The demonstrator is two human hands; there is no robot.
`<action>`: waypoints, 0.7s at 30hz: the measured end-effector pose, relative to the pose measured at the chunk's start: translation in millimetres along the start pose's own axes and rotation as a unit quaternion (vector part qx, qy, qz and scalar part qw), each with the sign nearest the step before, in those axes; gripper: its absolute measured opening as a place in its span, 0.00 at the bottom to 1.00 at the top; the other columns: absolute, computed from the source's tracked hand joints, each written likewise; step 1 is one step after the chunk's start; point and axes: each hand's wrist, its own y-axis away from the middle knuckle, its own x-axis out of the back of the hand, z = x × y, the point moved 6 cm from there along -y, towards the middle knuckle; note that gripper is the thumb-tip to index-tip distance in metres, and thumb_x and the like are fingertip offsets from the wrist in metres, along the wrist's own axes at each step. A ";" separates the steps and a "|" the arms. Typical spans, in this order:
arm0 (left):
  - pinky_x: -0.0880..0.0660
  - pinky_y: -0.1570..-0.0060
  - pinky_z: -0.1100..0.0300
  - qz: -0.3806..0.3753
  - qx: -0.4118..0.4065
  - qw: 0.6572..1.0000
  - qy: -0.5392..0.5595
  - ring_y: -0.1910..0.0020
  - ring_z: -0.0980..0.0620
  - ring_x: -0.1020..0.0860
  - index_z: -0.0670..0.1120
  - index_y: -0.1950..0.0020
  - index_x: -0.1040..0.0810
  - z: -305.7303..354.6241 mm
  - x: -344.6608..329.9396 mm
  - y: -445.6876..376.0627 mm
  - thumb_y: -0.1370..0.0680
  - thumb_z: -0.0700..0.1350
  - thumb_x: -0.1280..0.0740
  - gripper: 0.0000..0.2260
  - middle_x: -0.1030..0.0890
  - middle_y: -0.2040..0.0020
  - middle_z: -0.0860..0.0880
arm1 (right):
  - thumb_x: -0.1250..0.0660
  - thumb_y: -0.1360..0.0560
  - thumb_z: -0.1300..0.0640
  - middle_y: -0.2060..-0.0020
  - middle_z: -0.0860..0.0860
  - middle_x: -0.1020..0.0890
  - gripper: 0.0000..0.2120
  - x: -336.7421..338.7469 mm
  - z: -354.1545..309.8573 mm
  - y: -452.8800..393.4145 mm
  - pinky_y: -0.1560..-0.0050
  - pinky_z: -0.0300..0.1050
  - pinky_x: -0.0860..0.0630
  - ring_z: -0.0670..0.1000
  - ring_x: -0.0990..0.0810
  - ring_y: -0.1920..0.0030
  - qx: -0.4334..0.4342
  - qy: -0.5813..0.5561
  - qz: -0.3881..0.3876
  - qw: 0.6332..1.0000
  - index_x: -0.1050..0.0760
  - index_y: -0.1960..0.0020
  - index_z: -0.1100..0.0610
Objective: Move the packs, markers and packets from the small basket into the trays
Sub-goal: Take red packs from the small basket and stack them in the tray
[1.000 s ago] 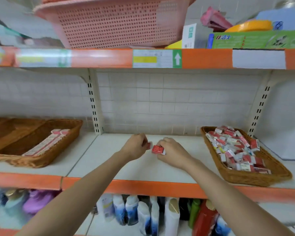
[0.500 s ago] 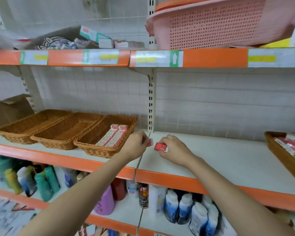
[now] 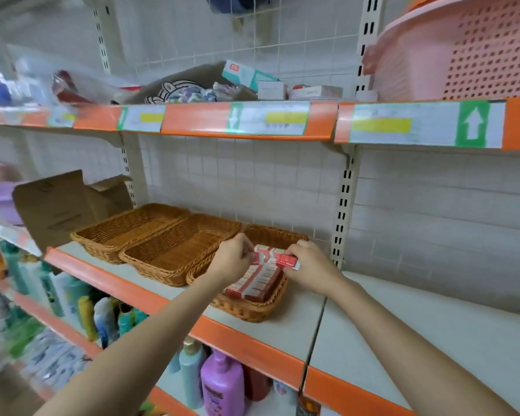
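Note:
Three wicker trays stand side by side on the middle shelf. Inside the right tray lies a row of red-and-white packs. Above that tray both my hands hold small red packs. My left hand grips one pack, mostly hidden by its fingers. My right hand pinches another red pack by its end. The middle tray and the left tray show nothing inside. The small basket is out of view.
An open cardboard box stands left of the trays. A pink plastic basket and boxes sit on the upper shelf. Bottles fill the shelf below. A slotted upright rises right of the trays.
My view and both hands have swung left, carrying the red packs from the bare shelf to above the right wicker tray. The basket of packs has left the view.

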 end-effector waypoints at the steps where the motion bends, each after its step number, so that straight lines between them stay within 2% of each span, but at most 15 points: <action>1: 0.29 0.59 0.63 -0.003 0.007 1.000 -0.005 0.56 0.52 0.24 0.44 0.44 0.26 -5.7 1.2 -4.5 0.21 0.41 0.34 0.07 0.20 0.51 0.48 | 0.35 0.24 0.51 0.42 0.51 0.26 0.18 -4.2 -0.7 -7.8 0.38 0.49 0.32 0.53 0.30 0.38 0.001 0.003 -0.002 1.000 0.27 0.36 0.56; 4: 0.29 0.57 0.62 -0.020 0.025 0.999 -0.015 0.52 0.51 0.24 0.44 0.43 0.27 -22.0 -1.9 -19.8 0.22 0.43 0.33 0.09 0.21 0.49 0.48 | 0.35 0.23 0.49 0.39 0.49 0.27 0.20 -20.2 -2.0 -23.1 0.37 0.48 0.34 0.51 0.31 0.36 0.006 0.039 -0.021 0.999 0.29 0.33 0.54; 9: 0.25 0.54 0.60 -0.066 0.007 0.998 -0.024 0.51 0.50 0.23 0.45 0.44 0.27 -36.2 -16.3 -45.9 0.22 0.44 0.32 0.09 0.20 0.48 0.48 | 0.36 0.23 0.48 0.39 0.49 0.27 0.20 -37.9 3.9 -46.4 0.36 0.50 0.35 0.51 0.32 0.37 -0.014 0.067 -0.041 0.997 0.30 0.33 0.52; 12: 0.26 0.55 0.61 -0.095 -0.028 0.995 -0.034 0.50 0.50 0.22 0.44 0.45 0.26 -40.4 -26.4 -63.6 0.22 0.43 0.33 0.07 0.20 0.48 0.48 | 0.36 0.23 0.47 0.39 0.49 0.26 0.20 -48.1 5.9 -58.3 0.36 0.52 0.37 0.52 0.32 0.37 -0.032 0.074 -0.053 0.995 0.30 0.33 0.52; 16: 0.24 0.51 0.56 -0.147 -0.089 0.984 -0.051 0.50 0.49 0.22 0.43 0.46 0.26 -44.4 -39.4 -90.8 0.22 0.41 0.35 0.05 0.19 0.49 0.47 | 0.36 0.22 0.47 0.40 0.49 0.25 0.17 -59.1 9.0 -71.5 0.37 0.52 0.38 0.52 0.33 0.37 -0.071 0.077 -0.059 0.993 0.27 0.36 0.50; 21: 0.24 0.51 0.57 -0.194 -0.174 0.963 -0.061 0.51 0.49 0.21 0.44 0.49 0.24 -51.7 -51.6 -112.7 0.22 0.42 0.35 0.04 0.18 0.50 0.46 | 0.37 0.22 0.47 0.41 0.50 0.25 0.16 -71.9 7.3 -83.8 0.35 0.53 0.37 0.53 0.32 0.37 -0.123 0.089 -0.074 0.986 0.27 0.37 0.52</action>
